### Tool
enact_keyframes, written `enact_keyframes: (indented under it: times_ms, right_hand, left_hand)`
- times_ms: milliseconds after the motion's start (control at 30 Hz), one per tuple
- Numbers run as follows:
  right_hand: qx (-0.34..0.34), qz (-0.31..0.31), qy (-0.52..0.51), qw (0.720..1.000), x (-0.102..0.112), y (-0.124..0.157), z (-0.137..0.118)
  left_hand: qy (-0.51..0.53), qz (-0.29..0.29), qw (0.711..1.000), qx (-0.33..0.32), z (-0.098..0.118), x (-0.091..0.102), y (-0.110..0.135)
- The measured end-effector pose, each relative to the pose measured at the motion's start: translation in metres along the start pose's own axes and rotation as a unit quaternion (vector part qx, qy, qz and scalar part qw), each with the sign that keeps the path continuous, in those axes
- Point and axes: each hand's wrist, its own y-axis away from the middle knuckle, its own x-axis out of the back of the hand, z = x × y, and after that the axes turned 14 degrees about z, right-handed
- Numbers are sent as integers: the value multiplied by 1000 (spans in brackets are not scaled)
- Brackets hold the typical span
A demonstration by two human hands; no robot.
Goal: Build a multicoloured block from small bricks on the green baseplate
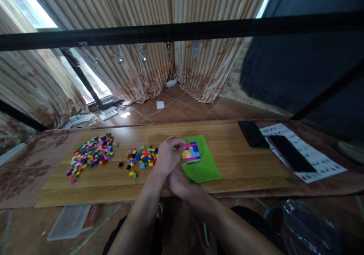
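Note:
A block of stacked toy bricks, in blue, yellow, white and pink rows, sits on a bright green studded baseplate. At the upper left corner of the stack, my left hand has its thumb and finger pinched on a small pink brick. Below and partly behind it, my right hand lies low beside the left side of the stack. The left hand and wrist cover its fingers, so I cannot see whether it holds anything.
Left of my hands lie a small pile of loose bricks and a few strays. A larger brick pile covers the wooden board's left end. At right are a black phone, a dark flat case and a printed sheet.

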Motion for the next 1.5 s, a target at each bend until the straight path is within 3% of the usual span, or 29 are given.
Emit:
enact_keyframes:
  times_ms: [133, 200, 300, 400, 500, 567, 633, 833, 1100, 1267, 1500]
  right_hand:
    - [17, -51, 21, 998, 35, 13, -7]
    - [15, -52, 58, 997, 61, 14, -12]
    - [-19, -35, 19, 999, 104, 2, -10]
    - [-86, 79, -47, 992, 138, -15, 6]
    - [-165, 236, -92, 953, 155, -26, 26]
    - [-207, 284, -112, 929, 157, -28, 35]
    - [-227, 283, -116, 924, 154, -28, 40]
    - [-194, 196, -19, 961, 141, -24, 50]
    - [-180, 98, 101, 974, 136, -25, 51]
    - [-171, 90, 94, 977, 135, -25, 50]
    - [-164, 89, 67, 980, 136, -24, 54]
  left_hand:
    - [19, -15, 1000, 19, 3, -3, -2]
    - [15, -12, 1000, 16, 6, -4, -2]
    - [-7, -6, 1000, 5, 8, -6, -1]
    - [-14, -10, 1000, -10, 8, -8, 2]
    - [-22, -14, 999, -29, 8, -11, 5]
    - [-37, -12, 999, -32, 8, -12, 6]
    - [-55, -5, 998, -30, 8, -14, 7]
    - [-99, 44, 993, -45, 10, -18, 11]
    - [-222, 50, 972, -51, 17, -26, 20]
    - [-257, 32, 965, -25, 23, -34, 24]
    - [-209, 1, 978, -11, 22, -33, 26]
